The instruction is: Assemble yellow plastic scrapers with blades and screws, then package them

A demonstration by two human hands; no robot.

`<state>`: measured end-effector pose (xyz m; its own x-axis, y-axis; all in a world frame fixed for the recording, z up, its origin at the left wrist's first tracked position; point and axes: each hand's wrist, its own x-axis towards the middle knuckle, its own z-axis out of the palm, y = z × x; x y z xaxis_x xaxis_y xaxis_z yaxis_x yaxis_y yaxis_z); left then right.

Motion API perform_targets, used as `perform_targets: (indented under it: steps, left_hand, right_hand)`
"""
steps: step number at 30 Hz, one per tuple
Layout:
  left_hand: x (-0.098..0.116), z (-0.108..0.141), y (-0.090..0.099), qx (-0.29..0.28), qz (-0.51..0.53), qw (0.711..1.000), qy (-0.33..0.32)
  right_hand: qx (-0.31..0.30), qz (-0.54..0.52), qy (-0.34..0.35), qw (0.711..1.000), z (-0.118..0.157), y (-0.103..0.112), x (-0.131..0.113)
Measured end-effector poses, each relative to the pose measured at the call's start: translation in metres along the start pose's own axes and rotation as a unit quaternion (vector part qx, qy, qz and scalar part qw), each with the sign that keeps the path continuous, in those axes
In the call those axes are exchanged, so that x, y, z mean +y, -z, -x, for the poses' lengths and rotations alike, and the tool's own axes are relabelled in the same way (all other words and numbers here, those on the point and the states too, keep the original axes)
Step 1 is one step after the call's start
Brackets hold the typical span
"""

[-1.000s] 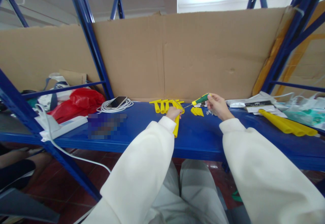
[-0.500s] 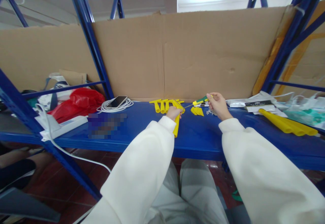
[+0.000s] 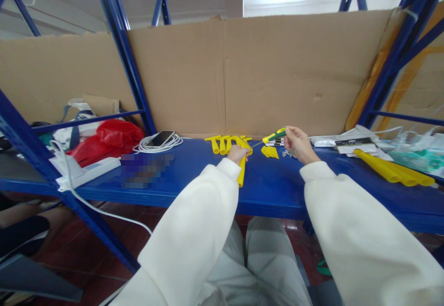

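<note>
My left hand (image 3: 237, 153) is closed around a yellow plastic part (image 3: 242, 175) with a tube-like handle, which points toward me over the blue shelf. In my right hand (image 3: 299, 144) the fingers pinch the handle end of a green and yellow screwdriver (image 3: 275, 135). Its thin shaft slants down to the left and reaches the head of the yellow part; the exact contact is too small to make out. Behind my left hand lies a row of several similar yellow parts (image 3: 222, 146). Small flat yellow pieces (image 3: 270, 152) lie between my hands, and tiny screws (image 3: 286, 153) lie beside my right hand.
A phone (image 3: 160, 138) rests on a coiled white cable (image 3: 142, 146) to the left, near a red bag (image 3: 107, 140) and a white power strip (image 3: 92, 174). Yellow cone-shaped tubes (image 3: 391, 169) lie at right. A cardboard wall (image 3: 270, 74) stands behind the shelf.
The screwdriver's handle has turned slightly in my right fingers, showing more of its green and yellow grip. My left hand and the yellow part stay in place.
</note>
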<state>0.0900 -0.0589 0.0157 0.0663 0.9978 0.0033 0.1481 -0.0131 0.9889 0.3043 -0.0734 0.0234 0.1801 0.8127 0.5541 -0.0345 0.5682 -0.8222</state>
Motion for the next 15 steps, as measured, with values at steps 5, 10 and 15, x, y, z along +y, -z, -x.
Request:
perform_targets:
  steps: [5,10,15]
  left_hand:
    - [0.002,0.0026,0.0007,-0.005,-0.001,1.0,-0.001]
    - [0.0019,0.003,0.0013,-0.009,0.001,1.0,-0.002]
    - [0.0025,0.0035,0.0014,-0.007,0.002,1.0,-0.002]
  right_hand:
    - [0.035,0.026,0.004,0.999,0.0022,-0.0024,-0.0024]
    - [0.068,0.026,-0.019,0.997,0.0039,-0.0055,-0.007]
    - [0.061,0.021,-0.011,0.998,0.0036,-0.0057,-0.0063]
